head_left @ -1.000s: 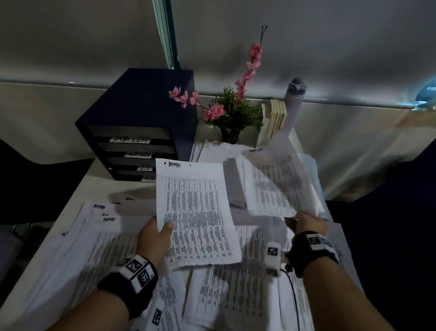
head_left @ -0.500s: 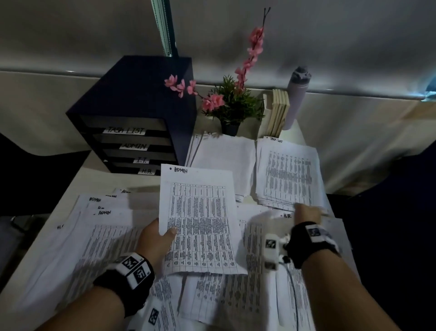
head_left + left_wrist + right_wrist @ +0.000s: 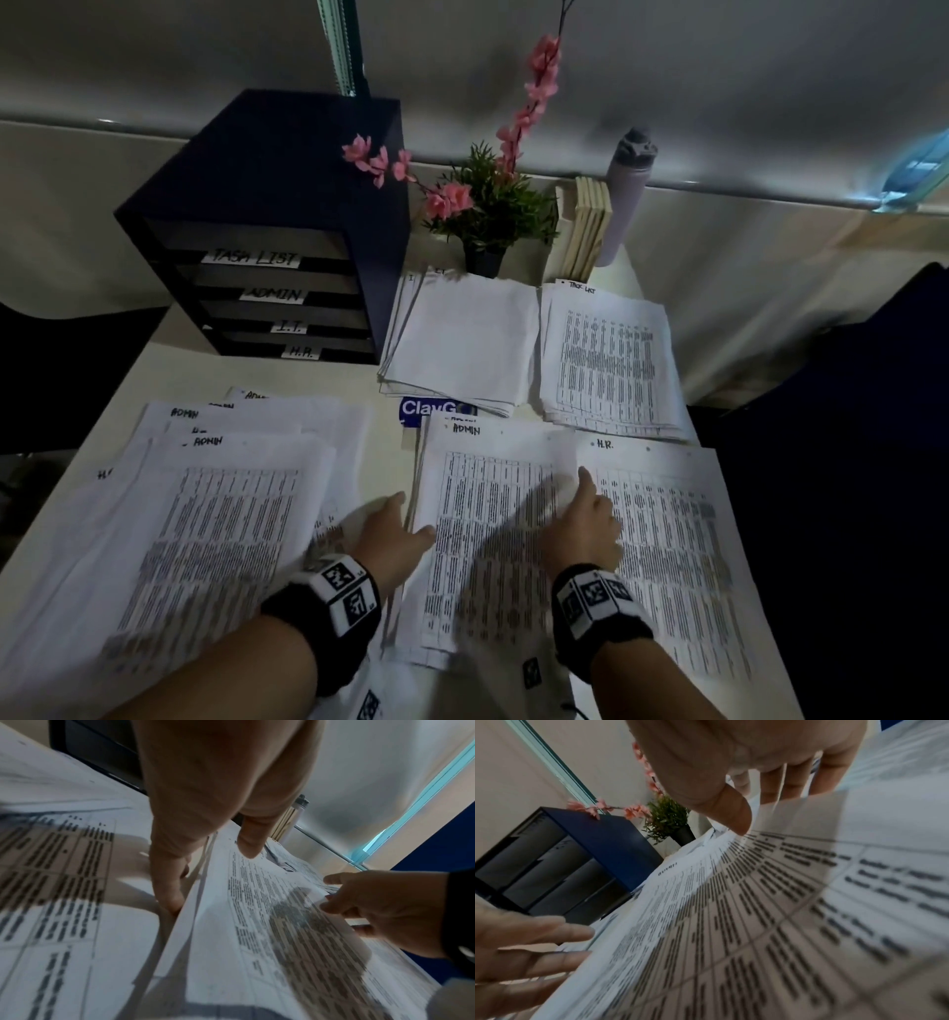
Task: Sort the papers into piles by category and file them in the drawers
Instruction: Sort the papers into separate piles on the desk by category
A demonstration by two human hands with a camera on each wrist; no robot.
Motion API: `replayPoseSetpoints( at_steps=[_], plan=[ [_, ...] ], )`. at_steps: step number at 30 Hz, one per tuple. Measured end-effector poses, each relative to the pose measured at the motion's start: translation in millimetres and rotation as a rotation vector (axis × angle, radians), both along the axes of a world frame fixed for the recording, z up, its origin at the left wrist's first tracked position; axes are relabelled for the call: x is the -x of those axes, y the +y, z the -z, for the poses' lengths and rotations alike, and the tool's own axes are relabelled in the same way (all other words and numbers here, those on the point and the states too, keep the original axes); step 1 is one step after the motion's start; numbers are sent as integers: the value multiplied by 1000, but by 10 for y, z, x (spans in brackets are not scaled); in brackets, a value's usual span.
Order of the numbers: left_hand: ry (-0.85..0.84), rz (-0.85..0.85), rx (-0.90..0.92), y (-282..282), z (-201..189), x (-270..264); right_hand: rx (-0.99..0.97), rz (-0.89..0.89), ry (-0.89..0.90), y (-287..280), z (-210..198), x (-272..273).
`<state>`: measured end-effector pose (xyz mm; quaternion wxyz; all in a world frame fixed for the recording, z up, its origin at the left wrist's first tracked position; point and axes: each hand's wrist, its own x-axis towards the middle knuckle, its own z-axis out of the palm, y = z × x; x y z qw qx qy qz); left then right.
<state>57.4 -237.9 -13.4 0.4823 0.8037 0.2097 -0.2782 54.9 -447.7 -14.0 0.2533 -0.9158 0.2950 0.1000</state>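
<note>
In the head view, both hands work one printed sheet headed ADMIN (image 3: 493, 519) at lower centre of the frame: the left hand (image 3: 393, 539) lies at its left edge with the thumb on top, and the right hand (image 3: 585, 519) is at its right edge, where the paper bows up. The left wrist view adds what the head view hides: the left fingers (image 3: 169, 882) reach straight down beside the sheet's edge onto the papers below, thumb resting on the sheet, a loose hold rather than a firm grip. The right wrist view shows the right thumb (image 3: 734, 815) over the lifted edge and fingers behind it, pinching it. The drawer unit (image 3: 267, 231), labelled TASK LIST, ADMIN, I.T., H.R., stands at upper left; a TASK LIST pile (image 3: 611, 360) and a blank-topped pile (image 3: 462, 339) sit at centre right, an H.R. sheet (image 3: 683, 555) at lower right, ADMIN papers (image 3: 215, 514) at lower left. Half a second ago the left hand held the ADMIN sheet raised; now it lies low on the papers, with the right hand brought over to it.
</note>
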Motion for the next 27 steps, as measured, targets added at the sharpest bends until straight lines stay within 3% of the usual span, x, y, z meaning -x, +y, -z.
replayPoseSetpoints(
  at_steps=[5, 16, 19, 23, 27],
  plan=[
    [-39, 41, -91, -65, 115, 89, -4, -48, 79, 71, 98, 64],
    [-227, -98, -105, 345, 9, -65, 60, -254, 14, 407, -43, 30],
    [-239, -164, -85, 674, -30, -52, -49, -357, -11, 630, -76, 7],
    [-229, -241, -275, 1372, -47, 4, -279, -455, -28, 1084, -140, -25],
    [-72, -237, -505, 2203, 104, 173, -449, -488, 21, 1568, -127, 5]
  ],
)
